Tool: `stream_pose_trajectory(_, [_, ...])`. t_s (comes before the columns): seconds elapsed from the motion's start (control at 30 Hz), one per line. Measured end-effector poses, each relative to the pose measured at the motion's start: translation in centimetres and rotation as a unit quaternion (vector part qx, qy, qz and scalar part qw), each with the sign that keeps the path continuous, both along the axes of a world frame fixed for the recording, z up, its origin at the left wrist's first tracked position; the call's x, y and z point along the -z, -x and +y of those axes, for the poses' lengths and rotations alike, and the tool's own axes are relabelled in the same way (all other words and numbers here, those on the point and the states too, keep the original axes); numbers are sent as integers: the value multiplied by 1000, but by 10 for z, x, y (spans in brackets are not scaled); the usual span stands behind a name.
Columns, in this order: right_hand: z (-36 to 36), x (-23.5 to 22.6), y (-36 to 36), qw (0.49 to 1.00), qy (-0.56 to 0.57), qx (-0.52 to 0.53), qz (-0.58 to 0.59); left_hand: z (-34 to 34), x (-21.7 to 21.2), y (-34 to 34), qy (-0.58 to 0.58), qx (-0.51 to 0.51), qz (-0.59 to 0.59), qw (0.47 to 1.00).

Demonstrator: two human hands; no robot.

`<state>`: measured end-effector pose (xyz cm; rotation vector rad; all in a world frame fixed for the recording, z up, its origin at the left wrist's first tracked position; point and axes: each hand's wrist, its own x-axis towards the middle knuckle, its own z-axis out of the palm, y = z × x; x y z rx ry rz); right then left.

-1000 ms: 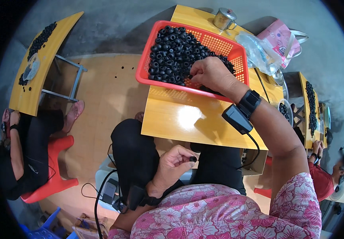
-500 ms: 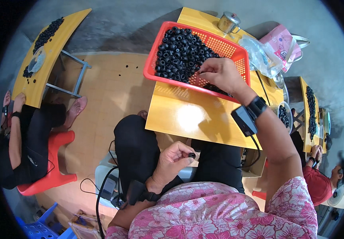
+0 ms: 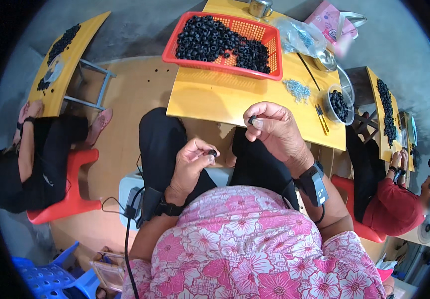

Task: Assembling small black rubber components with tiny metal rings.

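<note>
The person sits at the yellow bench [image 3: 210,99] with both hands drawn in over the lap, near its front edge. The right hand [image 3: 275,129] has its grip closed on a small black ring [image 3: 251,119], pinched at the fingertips just below that edge. The left hand [image 3: 192,162] pinches a second black piece [image 3: 212,153], lower down and nearer the body.

To my eye the two pieces are about to be brought together. Done well, that means pinching each lightly by its rim so the bore stays clear, lining the axes up before pressing, and working over the lap or the bench so a dropped piece is easy to find.

The red basket [image 3: 255,35] of black rings sits at the far side of the bench, well beyond both hands.

Both pieces are tiny and mostly covered by fingers; I cannot tell whether they are the same part, or whether anything is threaded through them. The lens bends the far bench edge.
</note>
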<state>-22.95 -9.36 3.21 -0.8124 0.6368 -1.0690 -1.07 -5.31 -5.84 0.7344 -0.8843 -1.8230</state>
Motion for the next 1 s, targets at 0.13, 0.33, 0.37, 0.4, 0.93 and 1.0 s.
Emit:
stream_pose_trajectory(0.13, [23, 16, -7, 999, -17, -12, -44, 14, -11, -10, 22, -1, 20, 1000])
stream_pose_trajectory(0.33, [48, 11, -24, 996, -22, -57, -65, 34, -38, -18, 80, 9, 4, 997])
stream_pose_trajectory(0.37, [51, 8, -26, 996, -21, -57, -67, 37, -44, -18, 81, 9, 2, 997])
stream_pose_trajectory(0.4, [53, 5, -28, 996, -19, -63, -57, 40, -51, -17, 89, 19, 3, 996])
stream_pose_trajectory(0.93, [76, -8, -33, 998, -2, -32, 55, 51, -59, -4, 96, -31, -49, 994])
stream_pose_trajectory(1.0, [75, -8, -33, 997, 11, -38, 65, 50, -59, -3, 101, -31, -52, 993])
